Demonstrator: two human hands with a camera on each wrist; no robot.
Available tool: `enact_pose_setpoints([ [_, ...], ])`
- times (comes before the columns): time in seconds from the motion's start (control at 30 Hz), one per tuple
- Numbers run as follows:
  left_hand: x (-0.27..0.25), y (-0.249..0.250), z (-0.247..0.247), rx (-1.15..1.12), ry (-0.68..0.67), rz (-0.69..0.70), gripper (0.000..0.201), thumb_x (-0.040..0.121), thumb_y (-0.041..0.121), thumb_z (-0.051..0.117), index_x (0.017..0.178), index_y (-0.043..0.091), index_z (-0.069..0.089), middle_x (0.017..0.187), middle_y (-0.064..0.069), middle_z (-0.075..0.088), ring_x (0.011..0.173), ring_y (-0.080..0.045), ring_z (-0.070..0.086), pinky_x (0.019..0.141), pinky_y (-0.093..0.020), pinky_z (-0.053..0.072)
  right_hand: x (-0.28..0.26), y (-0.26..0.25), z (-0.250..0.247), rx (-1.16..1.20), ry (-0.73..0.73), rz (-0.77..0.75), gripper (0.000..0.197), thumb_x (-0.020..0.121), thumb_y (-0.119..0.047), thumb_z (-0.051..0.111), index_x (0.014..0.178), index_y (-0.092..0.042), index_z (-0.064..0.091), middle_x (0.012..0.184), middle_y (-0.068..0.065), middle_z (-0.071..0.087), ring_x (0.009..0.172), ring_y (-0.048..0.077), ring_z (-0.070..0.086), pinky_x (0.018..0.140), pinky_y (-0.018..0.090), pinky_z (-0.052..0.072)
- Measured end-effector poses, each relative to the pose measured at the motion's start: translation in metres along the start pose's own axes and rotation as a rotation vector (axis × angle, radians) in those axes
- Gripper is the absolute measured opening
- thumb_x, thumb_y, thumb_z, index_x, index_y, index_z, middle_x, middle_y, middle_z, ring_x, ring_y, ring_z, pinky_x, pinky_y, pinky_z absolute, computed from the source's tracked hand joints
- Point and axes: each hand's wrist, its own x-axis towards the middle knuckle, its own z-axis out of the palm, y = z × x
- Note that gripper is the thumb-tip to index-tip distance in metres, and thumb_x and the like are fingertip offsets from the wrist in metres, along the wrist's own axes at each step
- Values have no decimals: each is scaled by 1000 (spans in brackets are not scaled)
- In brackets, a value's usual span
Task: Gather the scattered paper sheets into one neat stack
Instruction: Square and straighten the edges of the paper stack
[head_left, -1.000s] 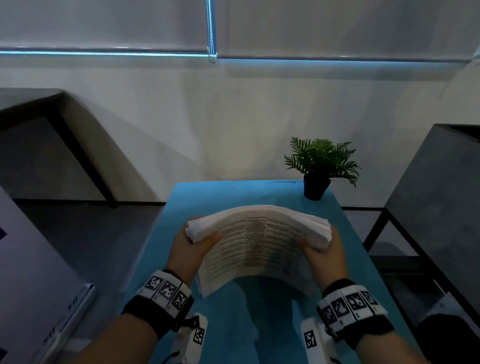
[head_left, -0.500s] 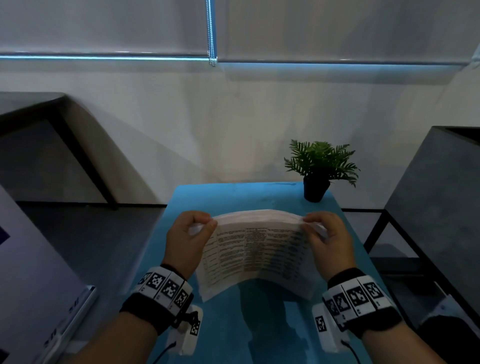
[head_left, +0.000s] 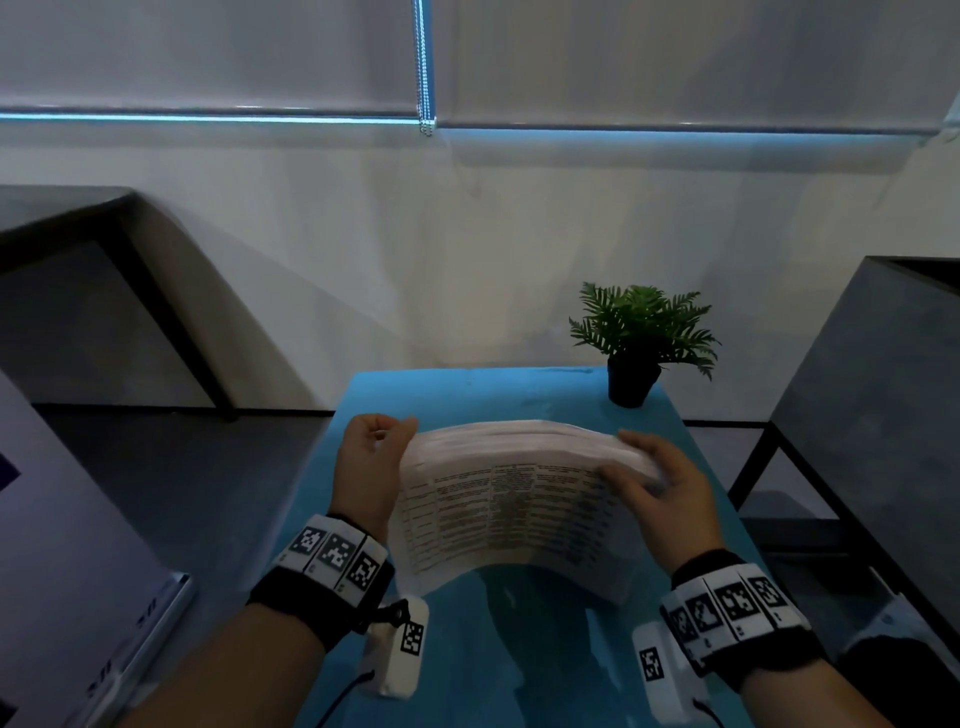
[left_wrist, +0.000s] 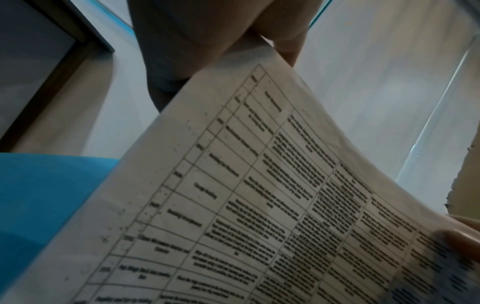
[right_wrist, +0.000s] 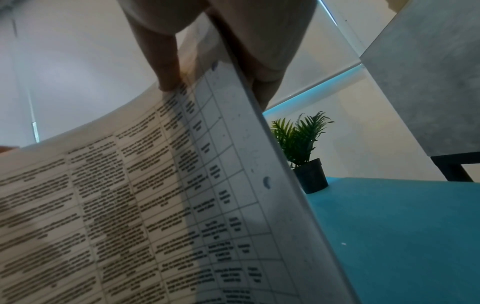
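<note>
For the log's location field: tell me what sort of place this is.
Probably an office or study room. A small blue table carries a potted plant, roller blinds hang along the wall, a grey desk stands at the right, and both hands hold printed paper sheets.

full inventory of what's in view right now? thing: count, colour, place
paper stack: one, white with printed black table, bowed upright, lower edge near the table.
table: one, blue top, centre.
potted plant: one, green in black pot, far right corner of table.
side tables: two, grey tops with dark frames, left and right.
roller blinds: two, white, on the wall behind.
left hand: grips stack's left end.
right hand: grips stack's right end.
</note>
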Motion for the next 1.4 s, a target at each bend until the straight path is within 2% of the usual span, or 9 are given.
enact_pose_setpoints([
  [0.17,3,-4,0,32,20,-14,17,74,16,65,78,23,50,77,0,54,74,-19,50,69,-30,42,1,-2,0,58,-1,32,40,74,-4,75,98,-32,58,99,-8,60,87,0,59,70,0,45],
  [0.43,2,0,0,41,10,8,22,74,31,69,85,20,54,84,-2,58,82,-23,54,74,-35,45,2,7,1,219,25,129,69,69,-2,78,124,-25,45,103,-4,59,90,5,60,75,13,53],
  [0.57,-5,-11,-22,-110,-281,43,73,54,46,68,121,31,45,110,-3,56,97,-17,59,88,-32,49,4,24,1,423,45,286,81,32,-50,90,102,-17,64,96,1,71,89,14,66,75,23,50],
  [0.7,-28,-43,-39,-71,-459,-77,122,27,42,93,134,12,42,116,2,63,99,-6,65,73,-18,54,5,22,8,431,53,331,28,71,-16,77,97,-11,68,86,-1,73,94,23,67,72,22,52],
  [0.83,-33,-54,-24,-10,-253,-117,34,66,12,84,96,11,69,82,5,76,98,-27,68,64,-19,56,6,18,12,383,20,331,58,42,-32,89,93,-12,69,81,0,74,80,14,70,70,24,56],
  [0.9,-32,-48,-18,-3,-195,-69,17,74,6,77,89,12,71,80,3,76,92,-27,70,66,-23,57,5,10,11,384,16,337,34,59,-20,85,88,-13,69,82,3,73,85,21,68,72,30,56],
  [1.13,-27,-39,-18,-21,-149,47,38,68,5,78,102,9,62,94,-4,71,85,-16,68,69,-24,55,-6,19,10,367,27,285,44,71,10,71,111,-6,61,103,9,69,96,22,66,71,17,56],
  [1.27,-28,-37,-7,-64,-113,54,29,85,-2,63,111,7,57,104,-8,68,97,-24,66,76,-27,55,-10,16,13,385,41,335,31,76,12,65,85,-18,64,69,-5,73,79,18,66,56,11,53],
  [1.4,-32,-41,-11,-139,-119,105,40,78,5,72,106,21,50,103,3,65,91,-5,67,74,-17,53,-12,11,11,437,55,276,37,75,12,67,98,-18,64,79,-8,74,77,7,69,60,12,53],
])
